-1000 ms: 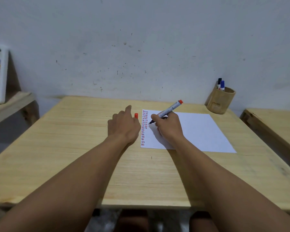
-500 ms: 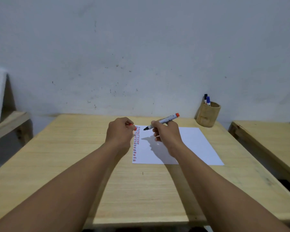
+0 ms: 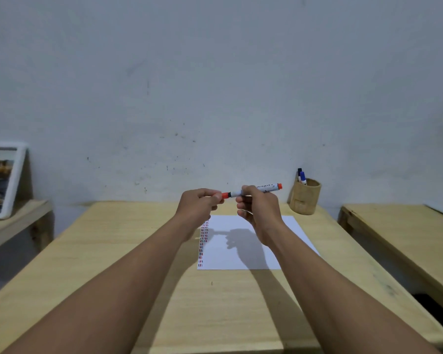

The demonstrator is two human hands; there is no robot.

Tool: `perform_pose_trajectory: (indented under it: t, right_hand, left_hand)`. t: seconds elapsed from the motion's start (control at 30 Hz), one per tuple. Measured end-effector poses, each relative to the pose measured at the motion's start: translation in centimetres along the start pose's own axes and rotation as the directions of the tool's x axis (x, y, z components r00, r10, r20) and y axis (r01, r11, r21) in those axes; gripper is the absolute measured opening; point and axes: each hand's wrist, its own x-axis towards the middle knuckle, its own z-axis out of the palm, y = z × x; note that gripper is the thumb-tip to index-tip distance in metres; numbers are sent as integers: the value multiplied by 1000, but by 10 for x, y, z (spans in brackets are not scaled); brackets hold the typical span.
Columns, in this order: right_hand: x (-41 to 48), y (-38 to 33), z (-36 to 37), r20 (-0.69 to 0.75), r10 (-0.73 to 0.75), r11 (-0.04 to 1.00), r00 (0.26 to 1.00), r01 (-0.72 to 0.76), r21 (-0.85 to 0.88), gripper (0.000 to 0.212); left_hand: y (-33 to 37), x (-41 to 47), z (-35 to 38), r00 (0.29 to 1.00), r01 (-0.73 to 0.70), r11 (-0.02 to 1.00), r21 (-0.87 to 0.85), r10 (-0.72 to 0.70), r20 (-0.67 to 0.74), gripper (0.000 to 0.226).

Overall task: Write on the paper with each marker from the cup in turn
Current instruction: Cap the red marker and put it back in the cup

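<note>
My right hand (image 3: 258, 208) holds a white marker with an orange end (image 3: 265, 189) level above the paper. My left hand (image 3: 198, 205) pinches the orange cap (image 3: 224, 195), which meets the marker's tip end. A white sheet of paper (image 3: 241, 254) lies on the wooden table (image 3: 138, 251) below both hands, with columns of short red and dark strokes along its left edge. A bamboo cup (image 3: 304, 199) stands at the table's back right, with a blue-capped marker (image 3: 303, 177) and a black-capped one (image 3: 299, 172) in it.
A second wooden table (image 3: 404, 233) stands to the right across a narrow gap. On the left, a low wooden shelf (image 3: 16, 221) bears a white-framed picture (image 3: 3, 180) leaning on the wall. A grey wall rises behind the table.
Both hands rose off the paper. My left hand picked up the orange cap and brought it to the marker's tip. The view tilted upward.
</note>
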Motion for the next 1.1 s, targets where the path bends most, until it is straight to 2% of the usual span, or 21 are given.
perform_pose_trajectory:
  t: [0.23, 0.3, 0.37, 0.4, 0.47, 0.5, 0.53, 0.63, 0.67, 0.8, 0.93, 1.1]
  right_hand:
    - [-1, 1, -6, 17, 81, 991, 997, -83, 105, 7]
    - [-7, -15, -36, -11, 54, 977, 998, -51, 207, 6]
    - [-4, -16, -37, -62, 67, 972, 996, -52, 227, 8]
    - [-4, -16, -36, -103, 65, 974, 993, -41, 221, 22]
    - [-1, -11, -31, -187, 22, 980, 982, 16, 200, 68]
    - [0, -9, -29, -212, -14, 983, 977, 52, 174, 84]
    - [0, -10, -28, -217, -52, 989, 975, 80, 126, 86]
    - [-5, -16, -24, -156, -172, 978, 973, 149, -149, 37]
    - [-4, -18, -28, -138, -196, 957, 971, 159, -242, 29]
    - [-3, -28, -49, -29, -297, 793, 954, 230, -564, 19]
    - [8, -42, -77, 37, -401, 610, 915, 297, -735, 15]
    - [37, -62, -114, 10, -434, 566, 901, 281, -775, 17]
  left_hand:
    - [0, -3, 4, 998, -53, 998, -46, 54, 13, 11]
    - [13, -10, 34, 993, -110, 994, -2, 110, 49, 11]
    - [16, -11, 38, 989, -145, 989, 9, 145, 26, 9]
    - [18, -11, 40, 987, -163, 987, 12, 163, 16, 9]
    - [20, -11, 41, 975, -219, 974, 53, 220, -20, 11]
    - [22, -14, 43, 965, -252, 963, 99, 257, -45, 12]
    - [25, -17, 46, 954, -280, 949, 147, 292, -70, 14]
    - [34, -19, 54, 923, -348, 910, 226, 375, -88, 18]
    - [36, -19, 57, 914, -367, 897, 245, 396, -82, 19]
    - [46, -13, 75, 888, -418, 860, 291, 455, -68, 30]
    - [54, -4, 101, 891, -430, 858, 280, 454, -24, 40]
    - [45, 19, 140, 921, -378, 884, 275, 388, 20, 34]
